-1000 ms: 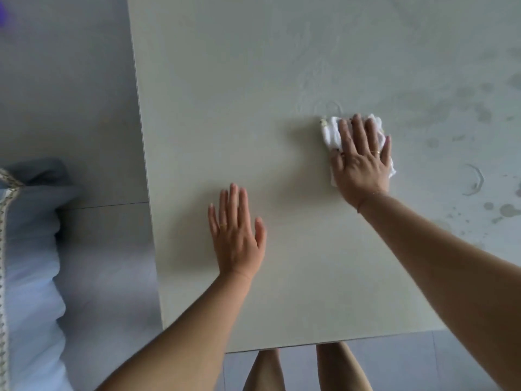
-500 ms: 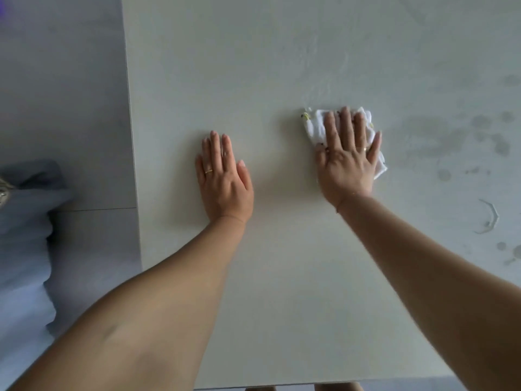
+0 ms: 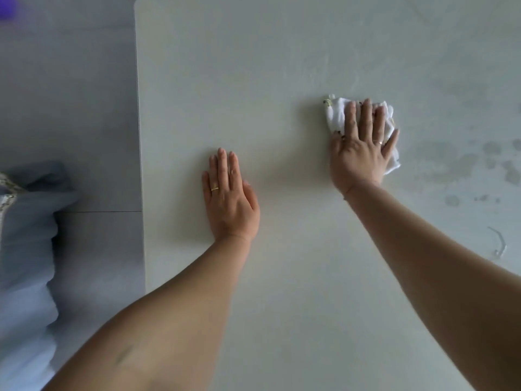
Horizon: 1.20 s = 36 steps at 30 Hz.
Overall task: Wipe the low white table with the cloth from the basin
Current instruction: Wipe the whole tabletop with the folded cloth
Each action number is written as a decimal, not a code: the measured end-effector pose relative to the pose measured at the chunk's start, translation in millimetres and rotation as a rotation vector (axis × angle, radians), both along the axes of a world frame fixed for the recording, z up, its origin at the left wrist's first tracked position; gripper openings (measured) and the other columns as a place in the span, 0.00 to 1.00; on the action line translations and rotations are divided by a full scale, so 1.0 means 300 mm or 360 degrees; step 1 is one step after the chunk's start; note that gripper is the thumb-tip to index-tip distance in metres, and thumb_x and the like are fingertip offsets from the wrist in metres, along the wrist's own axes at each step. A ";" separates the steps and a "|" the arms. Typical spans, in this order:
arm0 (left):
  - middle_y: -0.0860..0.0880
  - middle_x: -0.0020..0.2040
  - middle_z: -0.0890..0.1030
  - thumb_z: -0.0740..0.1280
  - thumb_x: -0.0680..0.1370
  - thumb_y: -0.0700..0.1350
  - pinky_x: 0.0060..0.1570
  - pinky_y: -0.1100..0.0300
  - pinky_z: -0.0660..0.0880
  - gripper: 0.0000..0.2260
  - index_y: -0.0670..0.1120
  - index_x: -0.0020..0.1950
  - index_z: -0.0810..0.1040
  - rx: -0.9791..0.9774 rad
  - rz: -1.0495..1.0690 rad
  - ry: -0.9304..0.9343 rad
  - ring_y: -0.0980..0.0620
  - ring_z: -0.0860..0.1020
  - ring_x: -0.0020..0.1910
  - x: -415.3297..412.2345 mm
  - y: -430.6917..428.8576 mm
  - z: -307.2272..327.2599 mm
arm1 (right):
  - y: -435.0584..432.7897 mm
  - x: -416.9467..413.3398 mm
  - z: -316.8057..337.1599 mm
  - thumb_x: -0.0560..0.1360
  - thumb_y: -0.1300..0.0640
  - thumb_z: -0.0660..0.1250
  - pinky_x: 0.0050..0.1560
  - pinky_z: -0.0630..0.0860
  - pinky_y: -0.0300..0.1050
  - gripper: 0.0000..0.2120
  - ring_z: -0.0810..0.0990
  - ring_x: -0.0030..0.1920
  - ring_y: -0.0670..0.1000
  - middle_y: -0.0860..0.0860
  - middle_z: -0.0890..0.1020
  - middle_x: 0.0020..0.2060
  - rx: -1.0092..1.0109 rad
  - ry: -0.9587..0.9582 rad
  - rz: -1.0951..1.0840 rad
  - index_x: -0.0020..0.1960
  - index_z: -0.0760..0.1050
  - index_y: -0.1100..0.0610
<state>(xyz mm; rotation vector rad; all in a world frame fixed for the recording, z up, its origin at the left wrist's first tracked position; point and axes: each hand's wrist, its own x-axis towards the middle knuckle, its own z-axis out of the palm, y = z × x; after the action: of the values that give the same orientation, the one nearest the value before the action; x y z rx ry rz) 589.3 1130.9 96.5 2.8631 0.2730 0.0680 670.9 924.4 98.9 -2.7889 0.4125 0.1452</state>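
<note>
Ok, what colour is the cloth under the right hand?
White cloth, small yellowish marks at one corner; head view.

The low white rectangular table [image 3: 282,66] filled the frame's centre and right. On it, upper right, lay the crumpled white cloth [image 3: 335,112] under the right hand [image 3: 359,156]; the left hand [image 3: 229,201] lay flat at centre. A pale blue cushion [image 3: 25,244] sat lower left.

Home interior, low white table [image 3: 282,80], grey floor tiles [image 3: 70,108], blue trimmed cushion [image 3: 25,235]

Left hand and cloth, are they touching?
Apart. Head view shows bare table between the left hand, lying flat, and the cloth under the right hand.
</note>
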 end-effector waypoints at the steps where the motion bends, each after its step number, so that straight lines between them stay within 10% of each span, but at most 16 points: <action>1: 0.43 0.75 0.61 0.56 0.77 0.41 0.73 0.48 0.55 0.24 0.41 0.74 0.62 -0.0002 0.0000 0.0008 0.44 0.59 0.75 0.000 -0.001 0.000 | 0.059 -0.011 0.002 0.79 0.48 0.50 0.73 0.38 0.60 0.27 0.44 0.77 0.54 0.52 0.50 0.77 0.0005 0.0009 -0.0060 0.77 0.50 0.50; 8: 0.42 0.74 0.63 0.54 0.78 0.42 0.72 0.47 0.57 0.22 0.39 0.72 0.65 -0.0005 0.0004 -0.0006 0.43 0.61 0.74 0.002 -0.004 0.012 | 0.194 -0.122 0.024 0.80 0.45 0.52 0.73 0.43 0.58 0.26 0.50 0.77 0.55 0.51 0.55 0.76 -0.0045 -0.0058 0.1211 0.76 0.54 0.49; 16: 0.42 0.76 0.61 0.52 0.76 0.44 0.73 0.48 0.54 0.25 0.40 0.74 0.61 0.0057 -0.0011 0.0075 0.44 0.58 0.75 0.002 0.000 0.004 | 0.071 0.114 0.001 0.79 0.47 0.51 0.73 0.38 0.60 0.27 0.45 0.77 0.54 0.51 0.51 0.77 -0.0016 -0.0011 -0.0046 0.77 0.51 0.49; 23: 0.42 0.75 0.62 0.51 0.75 0.45 0.73 0.46 0.56 0.26 0.39 0.73 0.63 0.0031 0.0003 0.0101 0.43 0.59 0.75 0.005 -0.005 0.030 | 0.141 0.063 0.019 0.80 0.45 0.52 0.74 0.42 0.57 0.27 0.46 0.77 0.53 0.48 0.52 0.77 -0.0124 -0.0076 0.1319 0.77 0.50 0.47; 30: 0.40 0.73 0.65 0.60 0.74 0.41 0.73 0.47 0.54 0.24 0.38 0.70 0.68 -0.0040 0.0062 -0.0072 0.40 0.62 0.73 0.163 -0.041 0.067 | 0.031 0.251 0.012 0.80 0.48 0.49 0.74 0.37 0.58 0.27 0.42 0.77 0.53 0.49 0.48 0.77 0.0002 0.0019 -0.0001 0.77 0.48 0.48; 36: 0.44 0.77 0.57 0.56 0.77 0.43 0.74 0.51 0.47 0.26 0.41 0.75 0.59 -0.0044 -0.0083 -0.0018 0.46 0.55 0.76 0.430 -0.112 0.038 | 0.133 0.209 0.013 0.80 0.41 0.47 0.73 0.39 0.56 0.26 0.46 0.77 0.51 0.47 0.52 0.77 -0.0098 -0.0072 0.1174 0.76 0.51 0.45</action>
<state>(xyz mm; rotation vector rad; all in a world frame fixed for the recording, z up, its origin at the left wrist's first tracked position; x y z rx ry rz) 718.2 1097.2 107.9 2.8397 0.1950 0.0695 733.5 964.3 102.9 -2.8532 -0.6460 0.2319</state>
